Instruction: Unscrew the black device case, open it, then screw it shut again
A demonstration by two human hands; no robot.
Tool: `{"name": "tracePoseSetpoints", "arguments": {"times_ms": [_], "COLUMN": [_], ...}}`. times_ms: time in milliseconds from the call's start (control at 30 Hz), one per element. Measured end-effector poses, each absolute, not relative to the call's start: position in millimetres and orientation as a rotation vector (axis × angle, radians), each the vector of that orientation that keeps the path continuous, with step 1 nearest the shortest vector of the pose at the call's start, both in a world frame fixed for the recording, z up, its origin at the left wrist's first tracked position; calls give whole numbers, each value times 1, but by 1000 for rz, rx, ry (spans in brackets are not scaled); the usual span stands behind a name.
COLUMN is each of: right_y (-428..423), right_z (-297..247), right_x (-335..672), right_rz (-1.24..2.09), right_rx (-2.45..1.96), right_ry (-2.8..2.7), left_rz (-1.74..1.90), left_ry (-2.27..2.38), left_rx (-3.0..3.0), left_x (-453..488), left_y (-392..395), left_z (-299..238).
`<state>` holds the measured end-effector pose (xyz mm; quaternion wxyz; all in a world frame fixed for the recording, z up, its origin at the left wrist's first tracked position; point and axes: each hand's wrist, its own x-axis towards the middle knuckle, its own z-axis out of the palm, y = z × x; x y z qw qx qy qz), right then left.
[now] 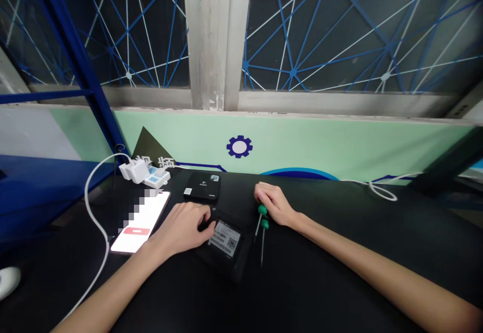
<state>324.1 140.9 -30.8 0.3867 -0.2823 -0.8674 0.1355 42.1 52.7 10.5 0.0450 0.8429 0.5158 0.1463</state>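
A black flat box (226,247) with a white label lies upside down on the black table (339,252). My left hand (184,227) rests on its left end, fingers curled over the edge. My right hand (273,202) lies to the right of the box, fingers bent down onto the table, touching the green handles of two thin screwdrivers (261,227) that lie side by side. I cannot see whether it grips one. A second black box (203,186) sits upright just behind.
A lit phone (141,222) lies left of my left hand, its white cable (94,222) looping to a charger on a power strip (145,173). Another white cable (381,189) lies at the back right. A green wall panel and window frame stand behind the table.
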Motion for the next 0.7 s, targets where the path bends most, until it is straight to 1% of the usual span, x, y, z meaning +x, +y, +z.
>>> {"name": "tracePoseSetpoints", "arguments": {"times_ms": [333,700], "right_y": [138,138], "right_z": [-30,-32], "right_x": [319,319], "right_rz": [208,138], "right_rx": [-849,-977], "right_ry": [-2063,-1991], "left_rz": [529,607], "left_ry": [1559,1341], "left_rx": [2600,2557], "left_x": [43,40], "left_y": [52,58], "left_z": [10,3]}}
